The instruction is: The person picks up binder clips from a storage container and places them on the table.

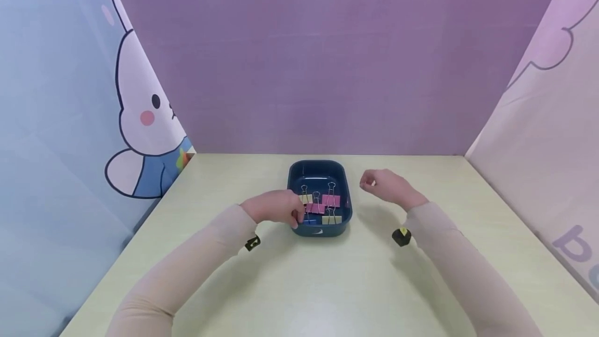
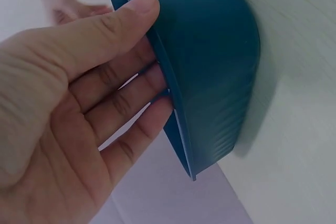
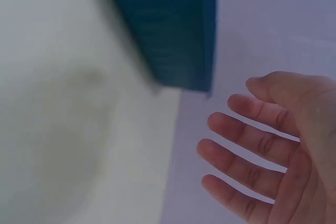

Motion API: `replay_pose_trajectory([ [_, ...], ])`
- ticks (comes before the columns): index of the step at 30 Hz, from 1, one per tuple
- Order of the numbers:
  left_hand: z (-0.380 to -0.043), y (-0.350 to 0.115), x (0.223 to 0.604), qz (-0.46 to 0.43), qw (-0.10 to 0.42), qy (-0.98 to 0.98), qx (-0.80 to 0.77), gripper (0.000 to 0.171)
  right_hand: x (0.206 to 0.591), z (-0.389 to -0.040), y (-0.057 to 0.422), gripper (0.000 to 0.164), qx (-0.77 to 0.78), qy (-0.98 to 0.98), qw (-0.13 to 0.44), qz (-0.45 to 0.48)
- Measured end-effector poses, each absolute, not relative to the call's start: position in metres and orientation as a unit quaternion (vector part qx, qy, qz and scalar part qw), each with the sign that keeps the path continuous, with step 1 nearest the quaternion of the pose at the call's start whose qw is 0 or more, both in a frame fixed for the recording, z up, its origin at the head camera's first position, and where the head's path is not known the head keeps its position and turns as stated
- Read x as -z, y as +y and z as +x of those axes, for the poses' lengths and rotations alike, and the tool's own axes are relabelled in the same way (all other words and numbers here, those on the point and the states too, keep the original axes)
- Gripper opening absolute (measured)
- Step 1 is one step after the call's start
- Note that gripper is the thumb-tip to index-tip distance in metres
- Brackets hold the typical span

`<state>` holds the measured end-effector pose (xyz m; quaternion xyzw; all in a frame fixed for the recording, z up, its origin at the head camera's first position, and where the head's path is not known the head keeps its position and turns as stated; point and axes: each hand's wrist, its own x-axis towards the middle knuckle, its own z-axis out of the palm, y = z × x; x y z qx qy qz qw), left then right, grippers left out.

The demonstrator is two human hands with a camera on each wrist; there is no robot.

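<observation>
A dark blue plastic tray (image 1: 319, 230) stands on the table, holding several binder clips with their wire handles up. Among them are a pink clip (image 1: 331, 201), a yellow clip (image 1: 331, 220) and a blue clip (image 1: 309, 221). My left hand (image 1: 276, 207) grips the tray's front left rim. In the left wrist view, the thumb lies against the tray's outer wall (image 2: 210, 51) while the other fingers reach inside the rim. To the right of the tray, my right hand (image 1: 387, 186) hangs above the table with loosely bent fingers (image 3: 247, 135), holding nothing.
The pale table (image 1: 327, 285) runs back to a purple cloth wall (image 1: 327, 66). A blue cloth with a cartoon rabbit (image 1: 145, 98) hangs at the left, and a light cloth (image 1: 552, 144) at the right. Each wrist wears a small black device.
</observation>
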<state>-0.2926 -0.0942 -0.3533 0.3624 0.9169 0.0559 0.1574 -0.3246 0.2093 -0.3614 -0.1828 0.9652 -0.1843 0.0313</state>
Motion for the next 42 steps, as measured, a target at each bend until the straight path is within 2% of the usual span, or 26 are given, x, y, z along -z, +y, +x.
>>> replay_pose_trajectory([
  [6, -0.293, -0.093, 0.355, 0.362, 0.156, 0.918, -0.048, 0.01, 0.334, -0.327, 0.162, 0.017, 0.179, 0.959, 0.025, -0.22],
  [11, -0.293, -0.09, 0.355, 0.372, 0.15, 0.916, -0.038, 0.009, 0.335, -0.323, 0.126, 0.015, 0.122, 0.948, 0.074, -0.285],
  [15, -0.293, -0.088, 0.352, 0.375, 0.141, 0.916, -0.033, 0.009, 0.343, -0.322, 0.11, 0.01, 0.07, 0.954, 0.126, -0.263],
  [20, -0.292, -0.088, 0.352, 0.372, 0.142, 0.917, -0.029, 0.009, 0.352, -0.321, 0.102, 0.011, 0.041, 0.961, 0.151, -0.228],
  [32, -0.29, -0.088, 0.353, 0.377, 0.129, 0.917, -0.026, 0.009, 0.357, -0.318, 0.113, 0.01, 0.092, 0.948, 0.127, -0.276],
  [37, -0.289, -0.088, 0.353, 0.37, 0.129, 0.92, -0.023, 0.009, 0.324, -0.317, 0.137, 0.006, 0.169, 0.936, 0.1, -0.292],
  [42, -0.289, -0.088, 0.354, 0.37, 0.128, 0.92, -0.028, 0.009, 0.281, -0.326, 0.169, 0.01, 0.236, 0.937, 0.055, -0.249],
])
